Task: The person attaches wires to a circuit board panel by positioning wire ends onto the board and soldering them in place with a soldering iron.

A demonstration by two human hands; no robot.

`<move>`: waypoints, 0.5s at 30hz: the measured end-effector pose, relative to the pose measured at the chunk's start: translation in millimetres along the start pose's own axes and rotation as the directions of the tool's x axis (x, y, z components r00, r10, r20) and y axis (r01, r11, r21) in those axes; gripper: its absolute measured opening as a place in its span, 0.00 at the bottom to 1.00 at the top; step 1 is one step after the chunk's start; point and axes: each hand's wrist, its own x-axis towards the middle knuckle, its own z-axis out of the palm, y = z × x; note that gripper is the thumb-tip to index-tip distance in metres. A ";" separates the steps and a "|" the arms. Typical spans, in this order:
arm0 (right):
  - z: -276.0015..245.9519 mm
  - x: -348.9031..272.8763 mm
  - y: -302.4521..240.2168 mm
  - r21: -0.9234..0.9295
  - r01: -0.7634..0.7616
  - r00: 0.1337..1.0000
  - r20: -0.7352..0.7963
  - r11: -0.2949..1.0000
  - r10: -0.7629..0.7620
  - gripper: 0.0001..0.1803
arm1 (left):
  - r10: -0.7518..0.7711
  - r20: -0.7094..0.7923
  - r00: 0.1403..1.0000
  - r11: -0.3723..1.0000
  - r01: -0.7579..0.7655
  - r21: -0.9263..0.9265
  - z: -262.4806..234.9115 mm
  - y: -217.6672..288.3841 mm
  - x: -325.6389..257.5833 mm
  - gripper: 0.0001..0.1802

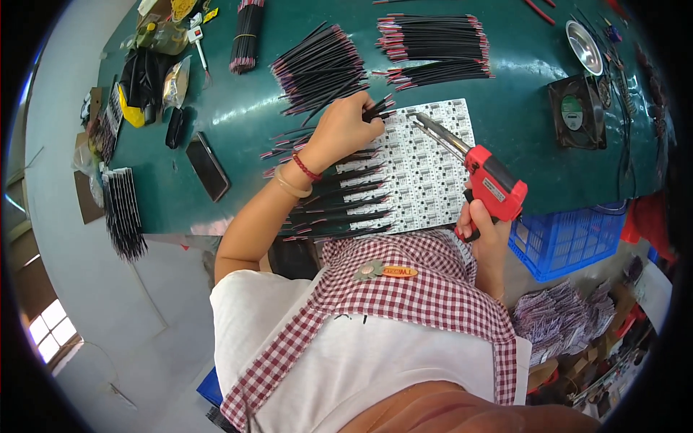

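A white circuit board panel point(422, 191) with rows of small printed circuits lies near the table's front edge. Thin black wires point(339, 196) with reddish ends run in rows across its left side. My left hand point(345, 130) is closed around black wires point(375, 110) over the panel's far left corner. In my right hand point(485, 225) is a red and black soldering gun point(494, 184), my fingers wrapped around its handle. Its metal tip point(420, 117) points to the far left, above the panel and a short way right of my left hand.
Beyond the panel lie loose wire piles point(321, 66), point(433, 40) and a tied wire bundle point(247, 36). A phone point(208, 166) rests at left. A black fan point(576, 112) and metal bowl point(583, 47) stand at right, a blue crate point(567, 242) below the edge.
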 end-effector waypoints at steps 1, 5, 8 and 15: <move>3.6 1.8 -2.7 -0.021 -0.020 1.000 -0.024 1.000 0.020 0.16 | -0.044 0.008 0.999 0.999 0.044 -0.020 -0.9 1.3 1.2 0.13; 7.2 4.4 -6.7 -0.021 -0.004 1.000 -0.027 1.000 0.004 0.17 | 0.010 0.029 1.000 1.000 -0.009 -0.023 -0.8 -2.5 2.9 0.12; 7.9 5.4 -8.8 0.009 -0.017 0.998 -0.054 1.000 0.017 0.17 | 0.017 0.048 0.999 0.993 -0.012 -0.115 -2.4 -1.7 1.9 0.11; 8.9 8.3 -5.4 -0.044 -0.036 0.998 -0.059 0.998 0.033 0.16 | -0.020 0.063 0.998 0.994 0.027 -0.110 -3.1 0.0 3.0 0.14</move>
